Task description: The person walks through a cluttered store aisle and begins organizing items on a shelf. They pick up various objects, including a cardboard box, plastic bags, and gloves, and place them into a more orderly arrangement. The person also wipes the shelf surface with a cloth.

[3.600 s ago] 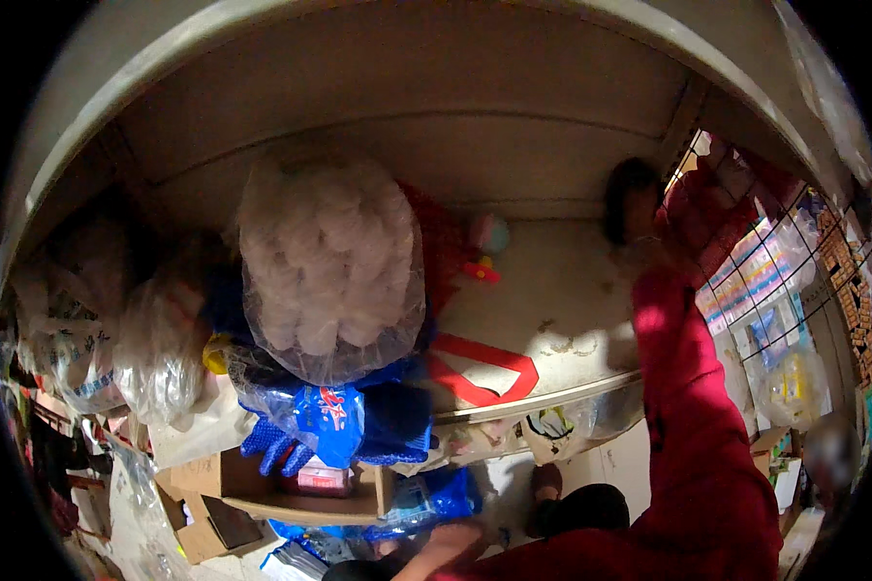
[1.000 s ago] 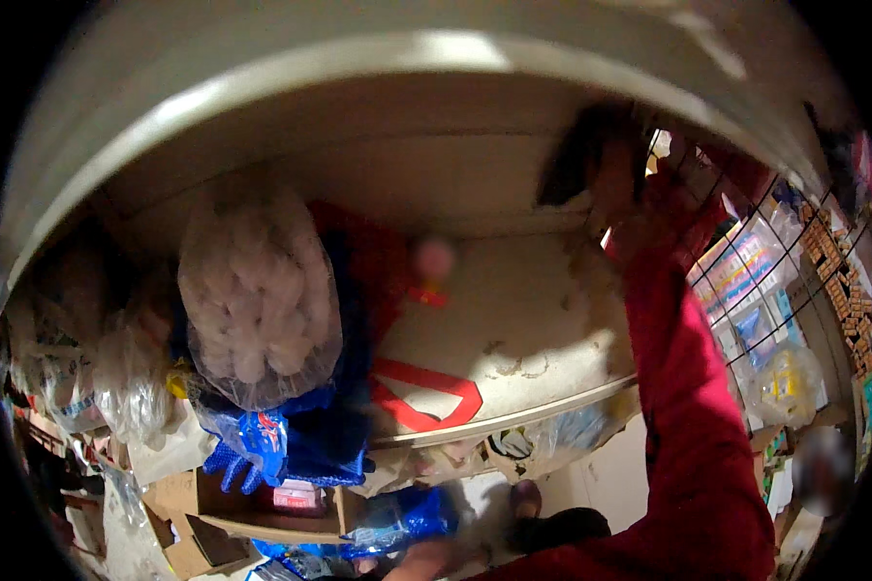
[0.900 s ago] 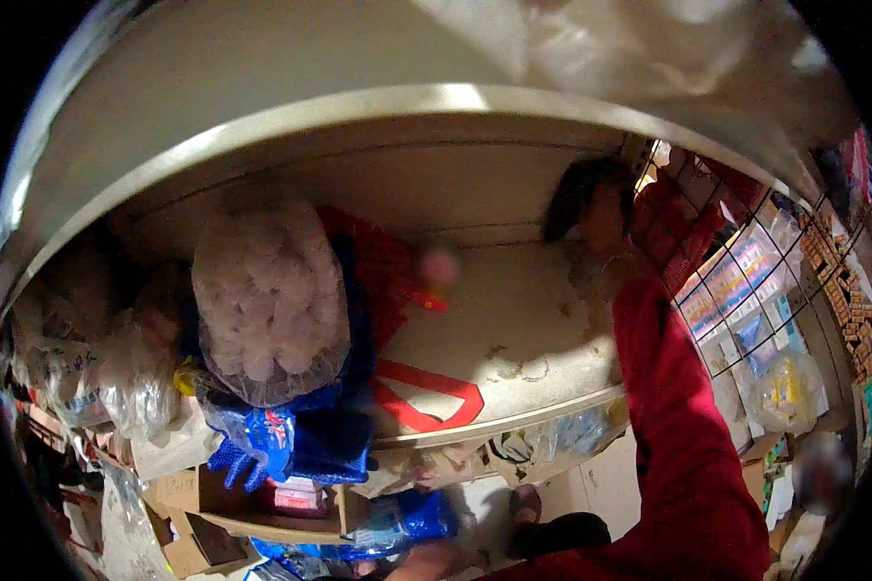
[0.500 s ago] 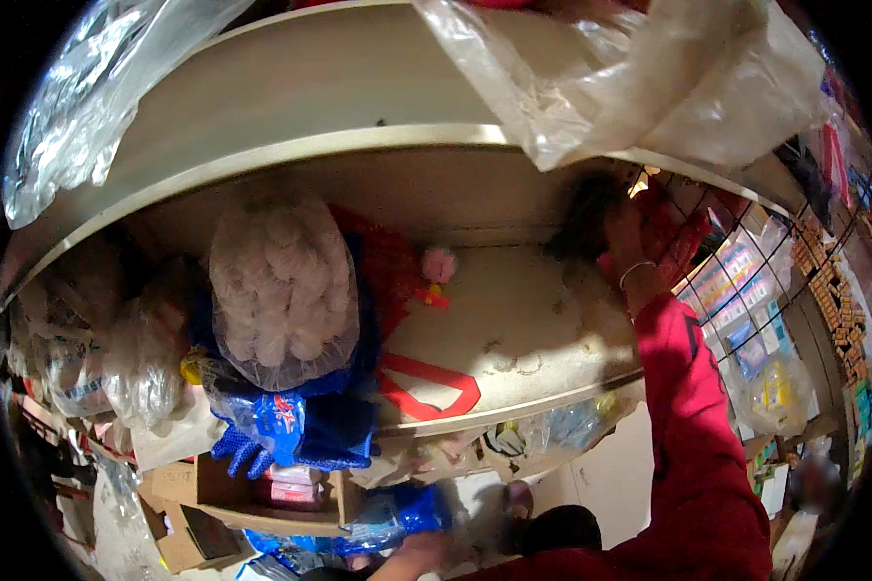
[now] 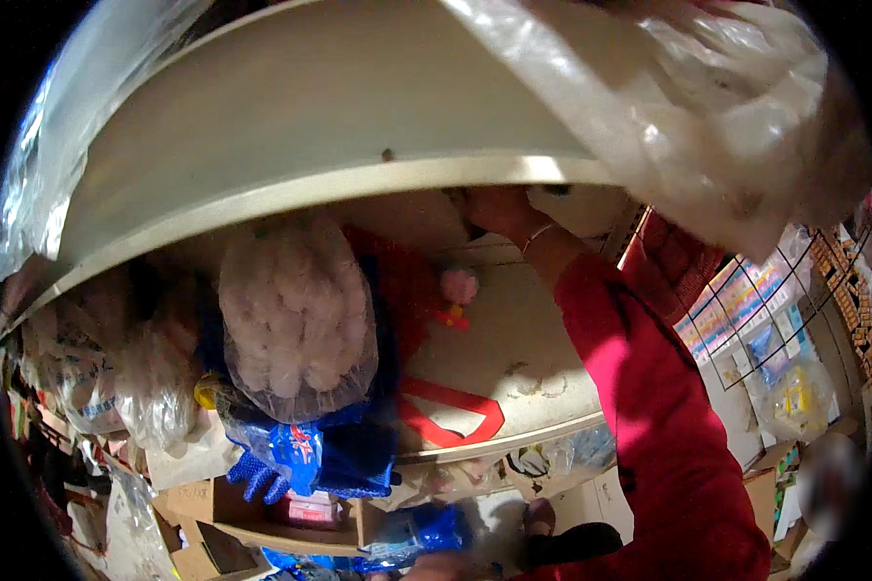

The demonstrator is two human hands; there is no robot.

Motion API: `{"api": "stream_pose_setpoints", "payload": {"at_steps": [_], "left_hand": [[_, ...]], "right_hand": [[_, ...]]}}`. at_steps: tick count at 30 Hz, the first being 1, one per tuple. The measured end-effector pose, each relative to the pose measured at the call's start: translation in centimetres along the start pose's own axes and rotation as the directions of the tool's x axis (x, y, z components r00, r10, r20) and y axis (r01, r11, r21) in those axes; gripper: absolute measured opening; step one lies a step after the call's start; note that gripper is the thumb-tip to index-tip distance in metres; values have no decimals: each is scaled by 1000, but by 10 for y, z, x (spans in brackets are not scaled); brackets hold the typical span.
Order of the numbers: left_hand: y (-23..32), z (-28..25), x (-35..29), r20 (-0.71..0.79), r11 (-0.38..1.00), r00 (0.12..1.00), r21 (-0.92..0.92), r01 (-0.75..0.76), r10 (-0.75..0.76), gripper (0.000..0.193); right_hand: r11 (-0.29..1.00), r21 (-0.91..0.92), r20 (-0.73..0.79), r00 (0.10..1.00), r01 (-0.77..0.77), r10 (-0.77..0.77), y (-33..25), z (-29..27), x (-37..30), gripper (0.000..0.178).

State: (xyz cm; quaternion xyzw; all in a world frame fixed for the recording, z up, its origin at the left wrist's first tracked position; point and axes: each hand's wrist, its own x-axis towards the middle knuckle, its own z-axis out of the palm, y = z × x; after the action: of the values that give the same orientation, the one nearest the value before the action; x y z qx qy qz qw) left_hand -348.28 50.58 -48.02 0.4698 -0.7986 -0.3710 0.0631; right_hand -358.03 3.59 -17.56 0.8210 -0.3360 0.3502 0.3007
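My right hand [image 5: 499,208] reaches up on a red-sleeved arm [image 5: 639,387] into the back of a cream shelf [image 5: 513,339], just under the front lip of the shelf board above [image 5: 358,184]. That lip hides part of the fingers, so what they hold does not show. Nearest to the hand are a small pink toy [image 5: 458,286] and a clear bag of pale round balls [image 5: 295,315]. My left hand is out of sight.
A red strap [image 5: 451,416] lies on the shelf beside blue bags [image 5: 358,455]. Crumpled clear plastic bags [image 5: 736,116] hang over the upper shelf. A wire grid with hung packets [image 5: 746,320] stands to the right. Cardboard boxes [image 5: 262,513] and more bagged goods [image 5: 145,387] sit lower left.
My view has tilted upward, bringing the upper shelf and its plastic bags into sight. My right hand has moved left from the wire grid to under the upper shelf.
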Motion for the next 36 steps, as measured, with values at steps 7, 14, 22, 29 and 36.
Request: {"api": "stream_pose_setpoints", "payload": {"at_steps": [7, 14, 22, 29, 36], "left_hand": [[0, 0, 0, -60, 996, 996, 73, -58, 63, 24], [2, -1, 14, 102, 1000, 995, -25, 15, -12, 28], [15, -18, 1, 342, 988, 930, -24, 150, -133, 34], [8, -14, 9, 311, 992, 943, 69, 104, -121, 31], [36, -30, 7, 250, 963, 931, 104, 248, -267, 27]], "right_hand": [[966, -133, -34, 975, -222, 219, 158, -25, -34, 37], [820, -328, -140, 883, -469, 449, 200, -46, -64, 36], [978, -94, -62, 981, -188, 182, 10, 2, 8, 35], [989, 149, -271, 961, -11, 51, 28, -37, 4, 46], [886, 191, 307, 883, -422, 354, 106, -156, -92, 52]]}}
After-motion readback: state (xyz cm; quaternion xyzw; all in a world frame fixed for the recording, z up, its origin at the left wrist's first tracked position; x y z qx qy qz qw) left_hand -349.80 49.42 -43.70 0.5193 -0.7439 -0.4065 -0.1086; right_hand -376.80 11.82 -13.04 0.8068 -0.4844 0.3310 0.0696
